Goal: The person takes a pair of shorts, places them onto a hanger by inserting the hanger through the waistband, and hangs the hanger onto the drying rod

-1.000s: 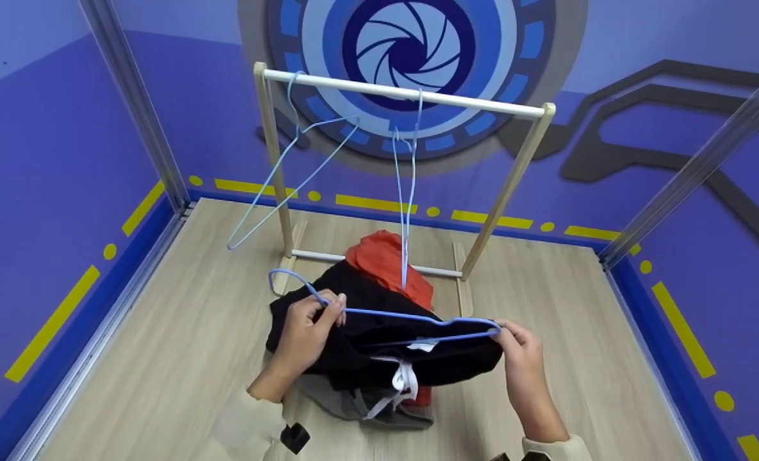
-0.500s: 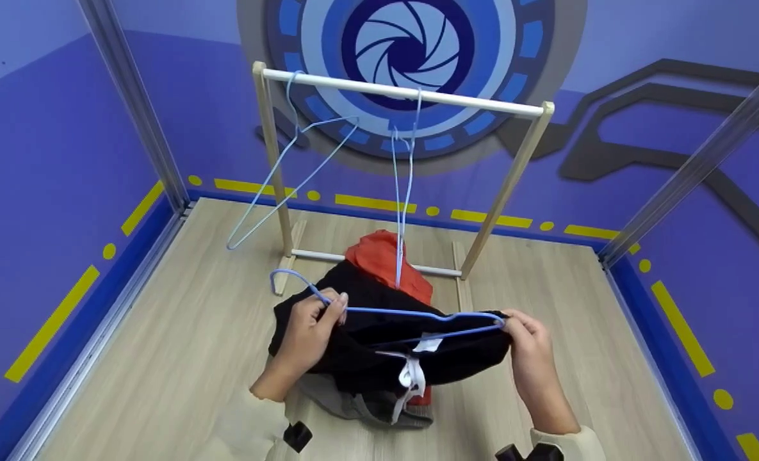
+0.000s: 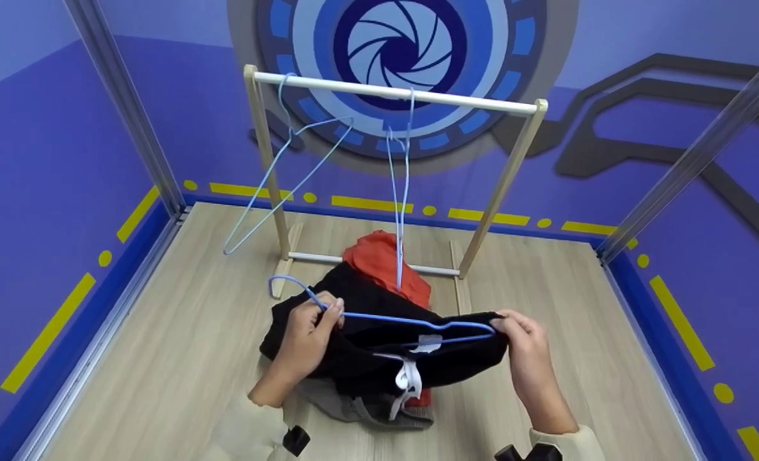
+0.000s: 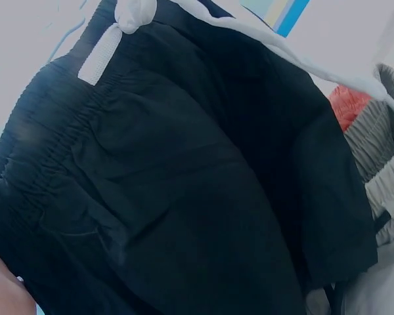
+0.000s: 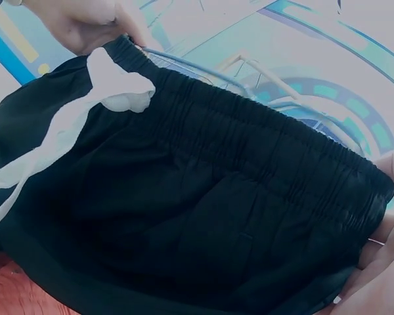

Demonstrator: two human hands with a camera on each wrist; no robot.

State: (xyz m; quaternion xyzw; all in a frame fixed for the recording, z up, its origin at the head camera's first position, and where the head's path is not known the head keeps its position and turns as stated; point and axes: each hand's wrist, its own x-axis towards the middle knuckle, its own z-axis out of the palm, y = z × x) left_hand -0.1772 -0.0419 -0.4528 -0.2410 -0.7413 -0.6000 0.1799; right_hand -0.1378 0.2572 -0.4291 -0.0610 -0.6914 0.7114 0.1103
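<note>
Black shorts [image 3: 456,368] with a gathered elastic waistband and a white drawstring [image 3: 408,381] hang between both hands in the head view. A blue wire hanger [image 3: 385,317] lies inside the waist opening, its hook out at the left. My left hand [image 3: 309,336] grips the hanger just below the hook, beside the waistband. At the other end my right hand [image 3: 526,339] pinches the waistband's right corner, right at the hanger's tip. The right wrist view shows the waistband [image 5: 249,131] stretched across between the hands; a white label [image 3: 427,344] shows inside it.
A wooden rack [image 3: 392,89] stands behind, with two light-blue hangers [image 3: 289,186] [image 3: 399,205] on its rail. Red cloth [image 3: 379,256] lies at its base. A grey garment [image 3: 341,403] lies under the black shorts. Blue-purple walls [image 3: 46,192] enclose the table.
My right hand has moved slightly right and up, drawing the waistband's corner out around the hanger's tip. My left hand keeps its grip by the hook. The middle rack hanger has swung slightly.
</note>
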